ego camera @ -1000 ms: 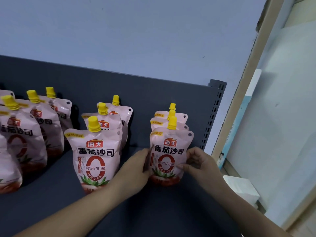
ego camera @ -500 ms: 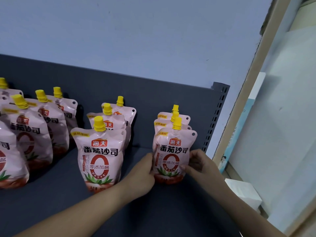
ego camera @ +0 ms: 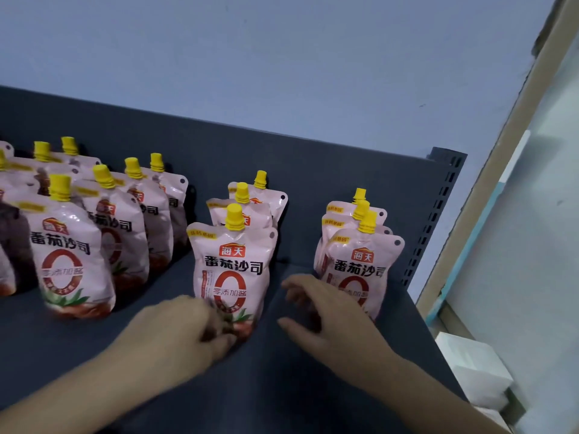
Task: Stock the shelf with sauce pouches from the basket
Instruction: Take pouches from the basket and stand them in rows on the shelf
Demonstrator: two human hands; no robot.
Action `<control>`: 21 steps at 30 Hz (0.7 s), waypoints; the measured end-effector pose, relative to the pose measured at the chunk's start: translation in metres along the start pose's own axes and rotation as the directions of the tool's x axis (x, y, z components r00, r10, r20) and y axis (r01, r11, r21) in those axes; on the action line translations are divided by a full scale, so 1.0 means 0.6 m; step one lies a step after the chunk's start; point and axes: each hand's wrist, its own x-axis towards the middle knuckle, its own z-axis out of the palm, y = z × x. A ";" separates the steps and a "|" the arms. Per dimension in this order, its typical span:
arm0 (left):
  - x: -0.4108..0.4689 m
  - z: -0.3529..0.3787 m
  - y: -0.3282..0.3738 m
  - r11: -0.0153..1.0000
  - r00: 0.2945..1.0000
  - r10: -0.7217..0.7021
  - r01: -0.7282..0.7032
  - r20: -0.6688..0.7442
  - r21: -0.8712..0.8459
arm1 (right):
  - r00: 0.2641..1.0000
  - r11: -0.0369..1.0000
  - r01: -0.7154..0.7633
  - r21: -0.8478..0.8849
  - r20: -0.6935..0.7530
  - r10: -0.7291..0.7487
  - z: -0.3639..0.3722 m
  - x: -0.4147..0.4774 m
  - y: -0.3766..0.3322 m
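Two hands work low in the frame. The left hand (ego camera: 175, 336) has its fingers curled against the lower left corner of the middle front pouch (ego camera: 232, 270). Motion blur hides whether they pinch it or only touch it, so I cannot tell.

The right hand (ego camera: 332, 314) holds nothing. Its fingers are loosely spread in the gap between that pouch and the right front pouch (ego camera: 363, 270), close to the latter's lower edge.

Both pouches stand upright on the dark shelf (ego camera: 282, 389), each heading a row of three. More rows stand at the left of the frame, and the basket is out of view.

The pouches look soft and narrow-footed, so the main risk is toppling. A pull or shove at the base of the middle front pouch could tip it back onto the two behind it and knock the row down. A careless sweep of the right hand could likewise skew the right front pouch toward the perforated upright (ego camera: 438, 227) at the shelf's end.
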 end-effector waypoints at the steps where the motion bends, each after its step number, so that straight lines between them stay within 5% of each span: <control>1: 0.002 -0.003 -0.025 0.994 0.999 -0.048 0.050 -0.021 0.097 | 0.990 0.992 -0.107 0.065 0.096 0.100 0.013 0.011 -0.007; 4: 0.021 0.004 -0.094 0.988 0.989 -0.118 0.126 -0.087 0.087 | 0.913 0.852 -0.376 0.365 0.303 0.273 0.051 0.045 -0.021; 6: 0.039 0.021 -0.120 0.973 0.997 -0.070 0.074 0.025 -0.219 | 0.899 0.750 -0.430 0.502 0.314 0.306 0.074 0.059 -0.030; 8: 0.047 0.037 -0.114 0.850 0.995 0.072 -0.025 0.069 -0.526 | 0.900 0.708 -0.437 0.555 0.271 0.342 0.091 0.065 -0.035; 13: 0.031 0.039 -0.091 0.511 0.985 0.168 -0.060 0.032 -0.858 | 0.921 0.661 -0.370 0.653 0.166 0.352 0.079 0.062 -0.042; 18: 0.024 -0.008 -0.067 0.441 0.928 0.134 -0.370 -0.347 -0.818 | 0.945 0.461 -0.105 0.881 -0.057 0.323 0.035 0.080 -0.091; 21: 0.029 -0.031 -0.076 0.455 0.879 0.160 -0.469 -0.448 -0.757 | 0.958 0.540 -0.013 0.842 -0.144 0.247 0.016 0.091 -0.111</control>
